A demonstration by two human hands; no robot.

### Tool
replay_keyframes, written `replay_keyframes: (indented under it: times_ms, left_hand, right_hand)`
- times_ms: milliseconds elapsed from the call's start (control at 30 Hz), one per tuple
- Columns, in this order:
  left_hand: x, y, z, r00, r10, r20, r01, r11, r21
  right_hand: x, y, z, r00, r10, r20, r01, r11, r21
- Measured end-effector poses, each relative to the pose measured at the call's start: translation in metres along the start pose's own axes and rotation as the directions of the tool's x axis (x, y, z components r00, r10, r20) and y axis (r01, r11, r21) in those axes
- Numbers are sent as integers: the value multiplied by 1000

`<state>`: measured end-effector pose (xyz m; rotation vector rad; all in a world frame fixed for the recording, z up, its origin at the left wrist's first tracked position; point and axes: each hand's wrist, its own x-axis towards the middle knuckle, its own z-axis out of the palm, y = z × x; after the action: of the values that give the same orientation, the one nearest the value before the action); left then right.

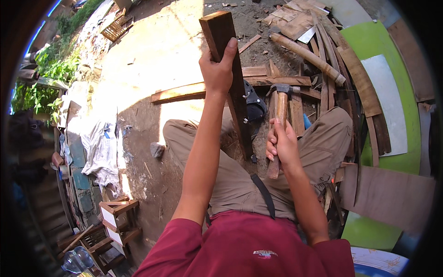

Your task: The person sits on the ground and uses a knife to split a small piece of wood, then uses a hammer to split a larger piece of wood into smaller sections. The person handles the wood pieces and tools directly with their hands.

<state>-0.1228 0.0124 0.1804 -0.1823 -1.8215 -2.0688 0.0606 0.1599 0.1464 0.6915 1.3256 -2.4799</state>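
My left hand (217, 69) is closed around the upper part of a long dark wooden beam (237, 104), thumb along its face. The beam stands tilted between my legs, its lower end near the ground. In my right hand (284, 143) is a claw hammer (282, 104), gripped partway down its wooden handle, with the metal head up and apart from the beam. A dark clog (254, 102) on my foot shows just behind the beam. Wooden planks (184, 92) lie on the ground beyond my feet.
Scrap boards (330, 69) and a round bamboo pole (307, 57) are heaped at the right, beside green panels (376, 69). A small wooden frame (117, 217) stands lower left, with a plastic bottle (76, 260) by it. A stone (157, 149) lies near my left knee.
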Motion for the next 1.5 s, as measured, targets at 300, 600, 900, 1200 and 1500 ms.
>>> replay_keyframes:
  times_ms: [300,600,900,1200,1500]
  left_hand:
    - [-9,12,9,999,7,44,-8,1000,16]
    - [-14,13,12,998,51,32,-49,997,-63]
    - [-12,15,14,999,16,36,-17,1000,4]
    - [-5,10,9,999,10,38,-10,1000,6]
    - [-1,4,14,999,43,21,-42,998,-42]
  right_hand:
    - [9,37,5,986,-108,127,107,994,14]
    - [12,47,15,984,-106,143,103,994,34]
    - [8,58,3,982,-146,120,146,989,8]
    - [25,55,4,977,-177,122,178,984,8]
    - [35,65,4,976,-162,144,175,981,-85]
